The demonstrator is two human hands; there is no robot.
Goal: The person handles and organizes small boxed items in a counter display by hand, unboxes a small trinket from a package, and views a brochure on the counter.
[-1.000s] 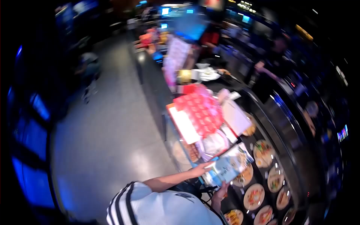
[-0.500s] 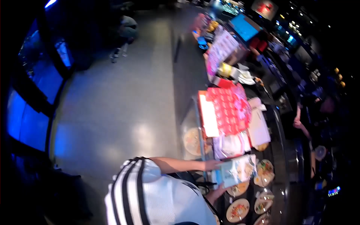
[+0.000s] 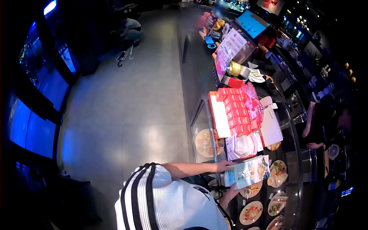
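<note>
A light-blue illustrated booklet (image 3: 250, 172) with large vertical characters on its cover lies across both my hands, above the top of a display counter. My left hand (image 3: 224, 166) grips its upper near corner, thumb along the edge. From below, my right hand (image 3: 232, 191) holds the lower near edge, its fingers partly hidden by the booklet. Just beyond the booklet sits a white package (image 3: 243, 147) with pink print, close to its top edge. Plates of food, such as an oval plate with a garnished dish (image 3: 251, 213), show beneath and beside my hands.
Red boxes (image 3: 237, 111) are stacked on the counter beside a spiral notebook (image 3: 271, 126). Farther off stand a yellow-banded can (image 3: 234, 69), a printed sign (image 3: 231, 44) and a lit screen (image 3: 252, 23). A person (image 3: 324, 119) stands behind the counter; another (image 3: 131, 28) is across the floor.
The view has steadied and shifted slightly, so the counter sits a little farther right. Both hands keep hold of the booklet, whose cover now shows more clearly. The person behind the counter has moved.
</note>
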